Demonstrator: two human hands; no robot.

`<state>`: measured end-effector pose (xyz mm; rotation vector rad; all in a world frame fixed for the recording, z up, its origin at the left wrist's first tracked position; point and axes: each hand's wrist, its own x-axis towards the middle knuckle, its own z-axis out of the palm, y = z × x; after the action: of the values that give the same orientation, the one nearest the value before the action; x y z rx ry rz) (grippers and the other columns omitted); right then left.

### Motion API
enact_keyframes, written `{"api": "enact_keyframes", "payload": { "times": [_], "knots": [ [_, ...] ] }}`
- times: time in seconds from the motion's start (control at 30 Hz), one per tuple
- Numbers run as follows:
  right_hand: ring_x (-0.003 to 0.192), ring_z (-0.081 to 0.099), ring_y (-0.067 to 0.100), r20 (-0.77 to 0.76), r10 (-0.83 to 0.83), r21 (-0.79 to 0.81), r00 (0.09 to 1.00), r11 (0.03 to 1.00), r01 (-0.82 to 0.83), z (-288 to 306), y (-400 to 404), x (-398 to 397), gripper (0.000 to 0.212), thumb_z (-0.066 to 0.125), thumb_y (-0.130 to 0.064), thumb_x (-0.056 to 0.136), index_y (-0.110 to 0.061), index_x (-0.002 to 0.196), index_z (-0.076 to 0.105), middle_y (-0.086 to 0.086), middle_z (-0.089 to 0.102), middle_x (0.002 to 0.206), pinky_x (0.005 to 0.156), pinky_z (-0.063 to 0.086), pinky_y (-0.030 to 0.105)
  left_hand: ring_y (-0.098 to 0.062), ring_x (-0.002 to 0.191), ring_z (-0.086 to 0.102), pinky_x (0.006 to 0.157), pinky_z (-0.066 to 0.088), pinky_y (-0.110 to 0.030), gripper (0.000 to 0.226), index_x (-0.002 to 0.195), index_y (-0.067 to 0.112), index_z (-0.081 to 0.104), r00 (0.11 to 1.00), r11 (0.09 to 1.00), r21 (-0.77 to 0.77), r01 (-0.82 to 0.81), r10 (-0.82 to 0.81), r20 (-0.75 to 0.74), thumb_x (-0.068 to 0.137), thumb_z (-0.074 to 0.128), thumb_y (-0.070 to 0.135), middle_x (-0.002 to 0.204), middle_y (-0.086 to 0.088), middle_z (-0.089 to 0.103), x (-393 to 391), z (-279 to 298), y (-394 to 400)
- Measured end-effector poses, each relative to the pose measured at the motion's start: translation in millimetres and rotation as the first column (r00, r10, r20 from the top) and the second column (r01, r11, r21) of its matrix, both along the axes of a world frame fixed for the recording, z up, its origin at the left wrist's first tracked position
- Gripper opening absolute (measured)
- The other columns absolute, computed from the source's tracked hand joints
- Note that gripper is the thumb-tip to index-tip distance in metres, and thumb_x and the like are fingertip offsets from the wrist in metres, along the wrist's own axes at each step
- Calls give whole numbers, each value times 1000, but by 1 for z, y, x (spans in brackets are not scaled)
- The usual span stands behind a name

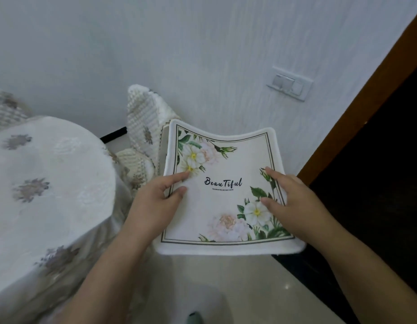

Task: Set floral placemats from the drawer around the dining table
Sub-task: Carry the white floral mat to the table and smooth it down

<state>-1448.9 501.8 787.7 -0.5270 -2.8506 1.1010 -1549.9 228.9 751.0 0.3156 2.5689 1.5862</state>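
Note:
A white floral placemat (222, 164) printed with "Beautiful" and white and pink flowers hangs in the air in front of me, sagging in the middle. My left hand (156, 198) grips its left edge, thumb and forefinger on top. My right hand (290, 199) grips its right edge the same way. The dining table (50, 174), under a white cloth with grey flower marks, lies to the left of the mat. The drawer is out of view.
A chair (144, 127) with a white knitted cover stands between the table and the wall. A switch plate (290, 84) sits on the white wall. A dark wooden door frame (371, 108) runs along the right. Pale glossy floor (238, 288) below.

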Motion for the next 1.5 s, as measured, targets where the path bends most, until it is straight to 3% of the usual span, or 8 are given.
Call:
{"api": "enact_keyframes", "payload": {
  "times": [0.13,0.43,0.57,0.67,0.8,1.1,1.23,1.5],
  "knots": [
    [106,50,2,37,123,-2,992,992,-123,-3,-11,-59,68,65,-28,96,-44,153,32,-10,44,132,93,51,26,-1,113,60,101,47,-28,30,117,49,71,991,991,-15,-136,136,18,93,69,31,107,42,55,-21,-7,-22],
    [116,41,3,38,465,-4,885,885,-465,-27,-36,-197,68,65,-29,96,-40,154,31,-3,43,145,104,34,24,-2,110,62,99,51,-32,31,119,43,72,896,897,-71,-437,440,51,91,71,30,115,24,65,-72,-18,-55],
    [129,42,7,7,615,-3,788,788,-615,-23,-36,-264,69,65,-31,95,-39,155,30,-4,41,151,104,30,22,-4,111,64,99,54,-39,31,116,49,72,806,807,-52,-589,591,41,91,73,31,119,20,69,-92,-13,-54],
    [122,38,0,1,708,5,706,706,-708,-19,-41,-311,70,65,-32,96,-38,155,30,-5,39,152,103,26,20,-2,112,62,95,51,-28,31,116,48,72,730,730,-58,-681,683,14,91,72,29,117,22,68,-102,-10,-49],
    [137,39,12,36,808,16,588,588,-809,-25,-55,-360,70,66,-33,95,-37,155,31,-2,38,153,104,26,21,0,107,60,87,46,-20,32,116,47,71,599,599,-57,-799,801,21,92,71,26,110,24,64,-105,-14,-37],
    [144,32,14,105,928,-11,359,362,-932,-45,-121,-428,70,64,-34,96,-40,155,27,-3,32,159,113,26,26,1,115,59,96,43,-18,34,116,47,71,393,396,-10,-918,915,84,93,71,22,120,19,67,-114,-34,-58],
    [139,39,14,120,939,10,323,324,-946,-52,-164,-465,68,63,-29,96,-39,155,29,-3,38,155,109,31,25,-2,112,58,98,45,-24,32,117,46,71,322,326,-26,-945,941,104,92,71,25,109,31,60,-143,-44,-85],
    [113,47,9,178,932,56,317,312,-949,-46,-253,-547,74,62,-18,92,-40,155,28,-1,42,144,103,46,32,-2,115,54,103,42,-25,32,123,39,71,296,298,9,-955,947,123,94,68,24,118,21,60,-224,-56,-160]
  ]
}}
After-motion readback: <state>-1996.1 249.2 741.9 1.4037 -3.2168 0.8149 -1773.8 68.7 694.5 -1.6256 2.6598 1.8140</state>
